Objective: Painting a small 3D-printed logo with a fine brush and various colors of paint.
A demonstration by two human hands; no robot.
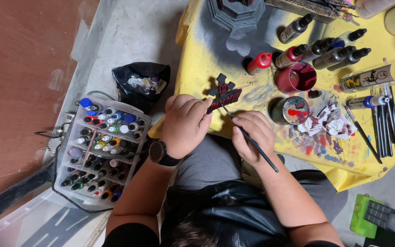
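— Yellow-covered bench [216, 59], paint-spattered; what's on it?
— My left hand [184, 124] pinches a small black-and-red model part [224, 95] at its one o'clock. Right hand [253, 136] grips a fine brush [251, 141], tip touching it. I judge detail painting; steady strokes needed.

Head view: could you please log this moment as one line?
left hand: holds black-and-red piece | right hand: holds paintbrush, tip at piece | yellow table
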